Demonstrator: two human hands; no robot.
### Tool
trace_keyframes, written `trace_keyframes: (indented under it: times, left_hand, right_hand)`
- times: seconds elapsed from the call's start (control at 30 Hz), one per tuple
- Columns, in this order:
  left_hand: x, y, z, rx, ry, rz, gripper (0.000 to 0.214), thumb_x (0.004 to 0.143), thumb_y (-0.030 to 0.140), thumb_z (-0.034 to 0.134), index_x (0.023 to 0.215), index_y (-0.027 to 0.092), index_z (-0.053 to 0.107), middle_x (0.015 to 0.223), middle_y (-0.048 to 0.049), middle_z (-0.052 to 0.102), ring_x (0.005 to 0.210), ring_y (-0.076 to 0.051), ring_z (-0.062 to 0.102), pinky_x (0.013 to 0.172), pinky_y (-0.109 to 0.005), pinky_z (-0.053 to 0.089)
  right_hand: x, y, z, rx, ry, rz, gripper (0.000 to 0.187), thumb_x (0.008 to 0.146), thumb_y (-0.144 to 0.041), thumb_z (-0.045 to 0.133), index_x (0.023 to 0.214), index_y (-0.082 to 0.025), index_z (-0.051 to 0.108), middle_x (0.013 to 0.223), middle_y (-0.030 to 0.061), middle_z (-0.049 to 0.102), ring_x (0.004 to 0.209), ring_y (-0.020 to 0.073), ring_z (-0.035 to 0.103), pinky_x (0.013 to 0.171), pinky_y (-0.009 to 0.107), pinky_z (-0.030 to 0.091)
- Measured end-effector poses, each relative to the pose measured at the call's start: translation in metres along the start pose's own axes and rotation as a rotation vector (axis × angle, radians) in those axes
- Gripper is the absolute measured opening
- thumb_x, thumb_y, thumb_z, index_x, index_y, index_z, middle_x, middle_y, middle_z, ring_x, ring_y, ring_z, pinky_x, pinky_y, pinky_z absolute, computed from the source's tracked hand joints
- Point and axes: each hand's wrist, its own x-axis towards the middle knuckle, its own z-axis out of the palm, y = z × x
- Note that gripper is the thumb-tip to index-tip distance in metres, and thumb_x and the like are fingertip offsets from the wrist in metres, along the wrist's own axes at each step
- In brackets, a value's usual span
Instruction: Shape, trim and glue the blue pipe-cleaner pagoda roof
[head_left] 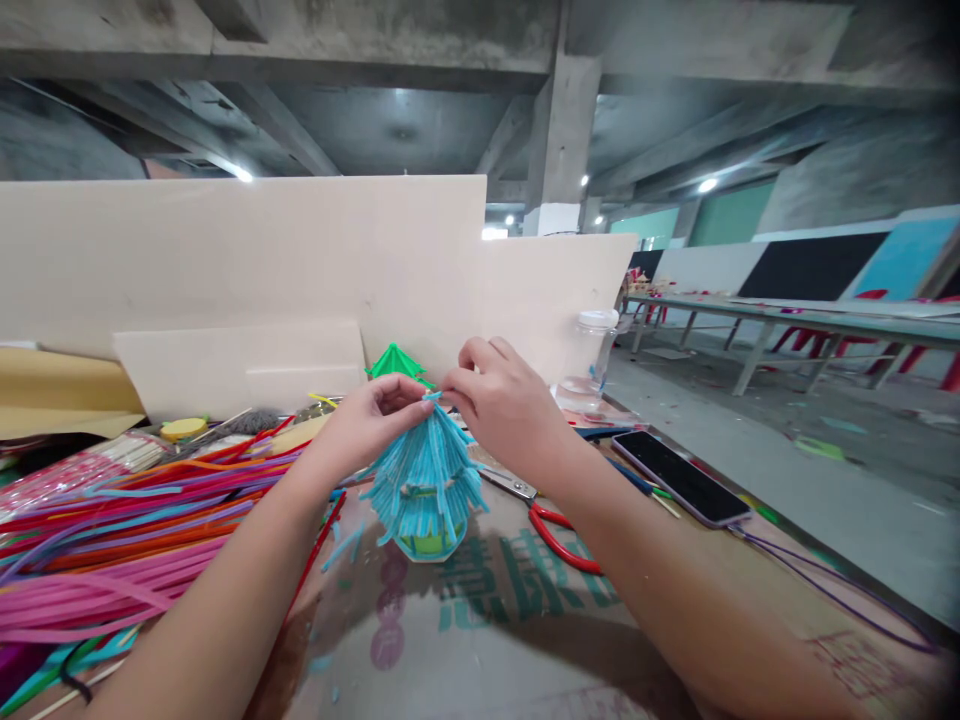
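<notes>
A small tiered pagoda model (427, 480), covered in light-blue pipe cleaners, stands upright on the cardboard-covered table in front of me. My left hand (375, 415) closes thumb and fingers around the left side of its peak. From the right, my right hand (506, 400) pinches at the same peak, its fingertips partly hidden. Between the two hands a short bit of blue pipe cleaner (433, 396) shows at the tip. Behind my left hand stands a green pointed roof (395, 362) of similar shape.
Bundles of colourful pipe cleaners (180, 520) cover the left side. Red-handled scissors (555, 540) lie beside the model, partly under my right forearm. Farther right are a phone (679, 475) with a cord and a clear jar (589, 355). Pale boards (300, 260) stand behind.
</notes>
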Motion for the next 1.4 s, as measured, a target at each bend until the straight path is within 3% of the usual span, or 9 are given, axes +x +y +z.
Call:
trace_keyframes:
  times: [0.2,0.37,0.63,0.9,1.07,1.17,1.4]
  left_hand:
    - [0.001,0.0,-0.002,-0.021,-0.022,-0.013,0.032,0.074,0.043,0.071,0.091,0.018,0.063,0.089,-0.0025,0.068,0.081,-0.018,0.063,0.069,-0.027,0.047]
    - [0.002,0.0,-0.001,-0.022,-0.001,-0.034,0.035,0.071,0.045,0.074,0.088,0.017,0.065,0.086,-0.0025,0.068,0.078,-0.017,0.063,0.068,-0.026,0.047]
    - [0.002,-0.004,-0.001,-0.05,0.009,-0.073,0.033,0.073,0.045,0.073,0.09,0.017,0.067,0.086,-0.0029,0.069,0.074,-0.016,0.062,0.062,-0.025,0.045]
    - [0.003,-0.012,-0.015,-0.24,-0.085,-0.083,0.047,0.075,0.043,0.073,0.113,0.021,0.056,0.09,-0.0017,0.07,0.077,-0.015,0.064,0.067,-0.024,0.048]
    - [0.003,-0.011,-0.013,-0.35,0.001,-0.157,0.037,0.079,0.051,0.066,0.086,0.017,0.056,0.088,-0.0045,0.069,0.08,-0.016,0.066,0.071,-0.025,0.049]
    - [0.003,-0.009,-0.013,-0.298,-0.01,-0.138,0.037,0.078,0.052,0.065,0.084,0.016,0.057,0.085,-0.0041,0.069,0.077,-0.016,0.064,0.071,-0.026,0.049]
    - [-0.004,0.006,-0.009,0.083,0.026,-0.012,0.041,0.079,0.051,0.064,0.099,0.016,0.066,0.086,-0.0043,0.069,0.073,-0.016,0.061,0.063,-0.024,0.045]
  right_hand:
    - [0.0,-0.004,0.002,0.173,-0.04,0.085,0.016,0.091,-0.021,0.051,0.085,-0.017,0.065,0.087,0.0046,0.058,0.077,0.0152,0.052,0.07,0.028,0.038]
    - [0.002,0.003,0.006,0.315,-0.068,0.127,0.009,0.087,-0.017,0.056,0.086,-0.016,0.065,0.085,0.0032,0.06,0.078,0.0139,0.054,0.069,0.025,0.037]
    - [0.002,0.011,0.026,0.45,0.006,0.178,0.006,0.085,-0.015,0.06,0.083,-0.017,0.065,0.081,0.0013,0.06,0.074,0.0123,0.052,0.067,0.024,0.037]
    - [0.002,0.011,0.017,0.503,-0.023,0.165,0.005,0.084,-0.018,0.063,0.081,-0.017,0.067,0.081,0.0011,0.062,0.074,0.0115,0.052,0.067,0.023,0.037]
    - [0.003,0.014,0.02,0.524,-0.045,0.188,0.006,0.084,-0.018,0.062,0.083,-0.017,0.068,0.082,0.0016,0.063,0.073,0.0113,0.053,0.067,0.023,0.037]
    - [0.003,0.016,0.02,0.538,-0.064,0.193,0.008,0.085,-0.016,0.061,0.083,-0.017,0.068,0.082,0.0013,0.064,0.071,0.0107,0.052,0.066,0.023,0.036]
    - [0.003,0.014,0.018,0.536,-0.061,0.221,0.008,0.084,-0.018,0.059,0.082,-0.016,0.066,0.08,0.0004,0.063,0.068,0.0099,0.05,0.065,0.023,0.035]
